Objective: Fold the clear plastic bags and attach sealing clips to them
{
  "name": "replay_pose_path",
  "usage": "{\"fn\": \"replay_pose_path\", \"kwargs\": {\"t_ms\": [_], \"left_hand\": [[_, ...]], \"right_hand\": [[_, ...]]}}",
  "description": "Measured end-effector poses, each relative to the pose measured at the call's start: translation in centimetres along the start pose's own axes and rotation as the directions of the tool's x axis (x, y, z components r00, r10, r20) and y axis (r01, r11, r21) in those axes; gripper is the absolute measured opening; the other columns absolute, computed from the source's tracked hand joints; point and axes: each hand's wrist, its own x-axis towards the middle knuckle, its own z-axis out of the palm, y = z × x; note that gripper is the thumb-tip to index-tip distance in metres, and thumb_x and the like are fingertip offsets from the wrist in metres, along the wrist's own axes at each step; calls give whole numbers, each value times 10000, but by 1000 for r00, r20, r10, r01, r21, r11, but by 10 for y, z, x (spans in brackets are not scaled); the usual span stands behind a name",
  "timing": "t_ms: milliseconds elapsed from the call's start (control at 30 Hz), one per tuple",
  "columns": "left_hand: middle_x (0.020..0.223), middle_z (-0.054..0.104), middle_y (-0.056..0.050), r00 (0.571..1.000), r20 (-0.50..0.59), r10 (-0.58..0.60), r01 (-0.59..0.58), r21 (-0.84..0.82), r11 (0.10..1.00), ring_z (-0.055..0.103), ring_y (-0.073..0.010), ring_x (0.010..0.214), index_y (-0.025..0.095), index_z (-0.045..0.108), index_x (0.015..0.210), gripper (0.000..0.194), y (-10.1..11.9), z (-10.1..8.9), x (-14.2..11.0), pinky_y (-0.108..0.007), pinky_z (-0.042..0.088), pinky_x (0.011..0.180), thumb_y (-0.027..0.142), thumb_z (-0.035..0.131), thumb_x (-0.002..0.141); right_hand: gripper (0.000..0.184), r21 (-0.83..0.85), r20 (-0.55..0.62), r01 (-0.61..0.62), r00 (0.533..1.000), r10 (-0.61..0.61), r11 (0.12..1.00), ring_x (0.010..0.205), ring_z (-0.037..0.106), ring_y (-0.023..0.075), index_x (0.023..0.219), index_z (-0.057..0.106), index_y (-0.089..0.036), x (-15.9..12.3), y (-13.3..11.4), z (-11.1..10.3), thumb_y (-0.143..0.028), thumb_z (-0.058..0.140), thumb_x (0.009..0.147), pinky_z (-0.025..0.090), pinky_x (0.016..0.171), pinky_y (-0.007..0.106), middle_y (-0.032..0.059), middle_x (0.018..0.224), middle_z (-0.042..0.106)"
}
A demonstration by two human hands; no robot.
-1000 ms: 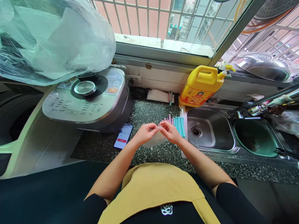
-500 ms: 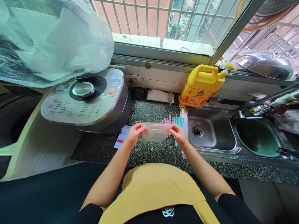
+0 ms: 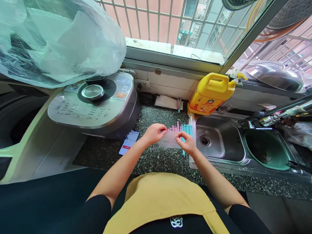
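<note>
A clear plastic bag (image 3: 168, 141) hangs between my two hands above the dark speckled counter. My left hand (image 3: 156, 133) pinches its upper left edge between thumb and fingertips. At the bag's right side, my right hand (image 3: 185, 143) has thumb and forefinger pressed together on the edge. Just behind the bag lie several pink clips (image 3: 177, 125) and, to their right, several teal clips (image 3: 187, 129), side by side on the counter. Part of the pink row is hidden by the bag and my right hand.
Left of my hands lie a phone (image 3: 129, 142) showing a timer and a large rice cooker (image 3: 97, 110). To the right, a yellow jug (image 3: 211, 94) stands behind the steel sink (image 3: 219, 136), with a green basin (image 3: 268, 149) beyond. A folded white cloth (image 3: 168, 102) lies by the wall.
My left hand has moved right, closer to my right hand, and turned over. The bag is less stretched and has shifted right. The view has shifted slightly.
</note>
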Motion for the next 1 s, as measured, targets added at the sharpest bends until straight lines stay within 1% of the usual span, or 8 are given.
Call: {"fn": "replay_pose_path", "kwargs": {"t_ms": [133, 233, 367, 467, 667, 800, 900, 1000], "left_hand": [[773, 655, -29, 999, -30, -34, 34, -21, 999, 580, -157, 723, 179, 644, 818, 160, 2, -2, -1, -261, 428, 672, 241, 497, 800], [784, 637, -7, 995, 21, -101, 101, -16, 995, 571, -156, 705, 194, 619, 999, 314, -3, -7, -4, -251, 417, 650, 328, 623, 715], [608, 549, 24, 978, 96, -184, 192, -84, 978, 494, -120, 583, 167, 622, 749, 142, -17, -5, -6, -221, 356, 552, 292, 558, 734], [541, 469, 39, 977, 19, -212, 212, -164, 963, 421, -98, 526, 159, 548, 624, 184, -17, -1, -6, -212, 309, 510, 269, 491, 758], [533, 452, 45, 933, -196, -302, 279, -137, 951, 412, -95, 514, 167, 505, 604, 171, 3, 6, -7, -217, 295, 516, 234, 478, 759], [651, 549, 12, 944, -224, -242, 229, -84, 970, 494, -123, 601, 169, 569, 733, 112, 5, 6, -10, -228, 360, 573, 274, 537, 758], [865, 615, -28, 968, -213, -134, 134, -17, 991, 551, -155, 742, 183, 590, 935, 293, 5, 2, -10, -249, 407, 662, 317, 656, 683], [727, 597, -8, 960, -231, -161, 176, 45, 983, 522, -141, 652, 186, 582, 741, 121, 12, 0, -6, -247, 372, 605, 306, 597, 734]], "right_hand": [[113, -42, -97, 15, 995, -19, 999, 563, 449, 108, 705, 507, -200, -4, 2, 7, -277, 585, 731, 408, 568, 243, -32, 606, 488], [155, -68, -143, 26, 989, -35, 997, 540, 410, 104, 641, 491, -199, -3, 4, 7, -260, 527, 778, 380, 541, 238, -36, 567, 445], [157, -69, -160, 52, 985, -63, 996, 542, 406, 103, 659, 488, -198, -1, 6, 3, -273, 540, 787, 369, 524, 235, -32, 591, 445], [161, -76, -200, 66, 977, -80, 995, 535, 396, 99, 710, 486, -200, -3, 7, 6, -306, 594, 765, 363, 502, 227, -39, 611, 435], [150, -210, -242, 148, 950, -198, 966, 529, 391, 93, 704, 473, -198, -9, 4, 21, -255, 561, 810, 340, 497, 221, -43, 605, 424], [139, -266, -270, 196, 925, -268, 944, 514, 394, 87, 703, 475, -197, -8, 2, 24, -210, 550, 820, 338, 495, 215, -52, 590, 420], [159, -309, -254, 243, 911, -326, 919, 506, 391, 85, 685, 467, -200, -6, 1, 20, -186, 536, 828, 334, 488, 213, -54, 576, 411], [172, -364, -207, 320, 888, -411, 874, 508, 390, 87, 684, 453, -206, -5, -2, 19, -153, 542, 821, 328, 483, 213, -52, 575, 411]]}}
